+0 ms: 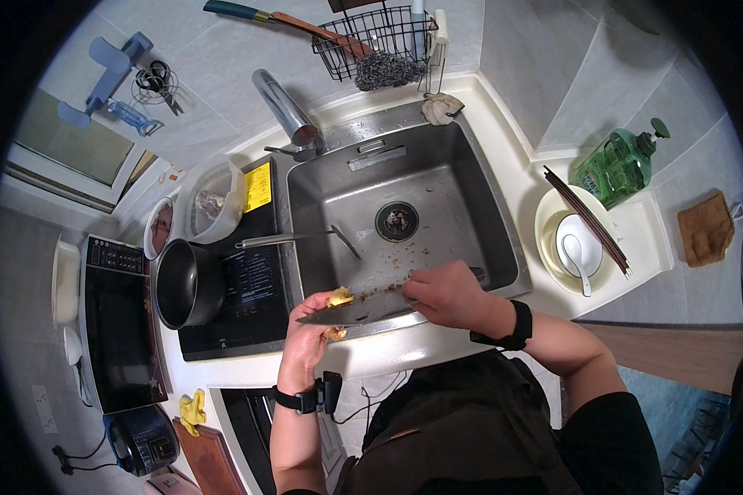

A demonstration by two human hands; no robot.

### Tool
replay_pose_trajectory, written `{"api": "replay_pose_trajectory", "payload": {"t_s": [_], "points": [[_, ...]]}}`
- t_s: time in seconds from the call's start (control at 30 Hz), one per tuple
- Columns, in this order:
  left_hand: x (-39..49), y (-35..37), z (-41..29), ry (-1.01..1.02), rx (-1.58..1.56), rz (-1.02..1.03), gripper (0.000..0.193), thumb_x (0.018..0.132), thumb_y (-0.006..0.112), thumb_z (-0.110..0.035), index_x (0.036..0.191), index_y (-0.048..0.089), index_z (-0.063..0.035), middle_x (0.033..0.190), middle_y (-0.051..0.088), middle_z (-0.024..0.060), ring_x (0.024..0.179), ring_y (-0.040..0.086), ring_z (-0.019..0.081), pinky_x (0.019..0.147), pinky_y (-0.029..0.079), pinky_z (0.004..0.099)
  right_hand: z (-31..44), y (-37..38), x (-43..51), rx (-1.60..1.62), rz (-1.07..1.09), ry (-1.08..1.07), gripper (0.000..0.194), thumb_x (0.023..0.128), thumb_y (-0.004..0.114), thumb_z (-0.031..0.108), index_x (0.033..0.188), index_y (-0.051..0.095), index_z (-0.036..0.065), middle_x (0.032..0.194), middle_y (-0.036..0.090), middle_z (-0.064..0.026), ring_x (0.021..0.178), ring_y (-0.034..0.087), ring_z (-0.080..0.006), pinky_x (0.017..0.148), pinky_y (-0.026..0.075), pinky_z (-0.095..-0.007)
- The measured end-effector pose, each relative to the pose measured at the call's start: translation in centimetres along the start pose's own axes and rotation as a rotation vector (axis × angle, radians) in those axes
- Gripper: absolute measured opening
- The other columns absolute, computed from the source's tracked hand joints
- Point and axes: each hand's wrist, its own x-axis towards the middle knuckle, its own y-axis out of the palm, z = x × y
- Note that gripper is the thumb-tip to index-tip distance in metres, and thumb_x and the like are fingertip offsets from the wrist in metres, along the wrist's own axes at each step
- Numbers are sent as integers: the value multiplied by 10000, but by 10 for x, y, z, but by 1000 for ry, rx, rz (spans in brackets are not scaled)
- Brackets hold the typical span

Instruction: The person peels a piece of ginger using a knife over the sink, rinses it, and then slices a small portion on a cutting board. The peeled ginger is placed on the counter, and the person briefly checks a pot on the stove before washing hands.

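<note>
Over the near edge of the steel sink (340, 210), my left hand (312, 322) holds a knobby piece of what looks like ginger root (340, 297), its cut yellow flesh showing. A knife blade (365, 310) lies across between the hands, its tip by my left fingers; a brown piece shows below the blade too. My right hand (449, 297) is closed around the knife, near the blade's far end, with the handle (478, 272) partly hidden. Brown peel scraps (395, 266) lie on the blade and on the sink floor before the drain strainer (397, 221).
A ladle-like utensil (285, 238) rests across the sink's left rim. On the left stand a dark pot (189, 284) and a plastic tub (213, 201). Nested bowls (548, 247) with chopsticks (585, 219) and a green soap bottle (616, 164) are on the right. The faucet (285, 108) rises behind.
</note>
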Motion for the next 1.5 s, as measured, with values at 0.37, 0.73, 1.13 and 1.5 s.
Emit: {"api": "replay_pose_trajectory", "payload": {"t_s": [0.37,0.73,1.13,1.5], "points": [[-4,1,-3,-16,-48,26,240,788,632,-28,1020,580,5,913,638,74,797,633,136,732,524,244,6,1,2,-64,19,-37,99,702,597,124,752,516,96,647,514,-52,534,562,-241,453,438,-362],[-5,11,-3,-28,17,-79,271,765,638,23,1030,585,-1,879,628,65,709,604,119,634,485,222,-25,15,9,52,-164,522,127,795,609,171,774,582,48,602,538,-143,546,542,-331,481,412,-394],[5,20,-1,-1,188,-109,300,724,670,72,997,569,-3,918,636,67,781,589,105,705,477,217,-15,7,6,305,-30,205,212,758,653,262,716,571,71,629,553,-130,578,548,-333,498,419,-407],[7,29,13,502,575,-255,321,676,707,96,909,520,-21,966,577,67,829,578,110,741,481,230,-20,-7,8,515,48,580,212,774,639,239,805,619,30,629,571,-165,546,546,-304,506,415,-378]]}}
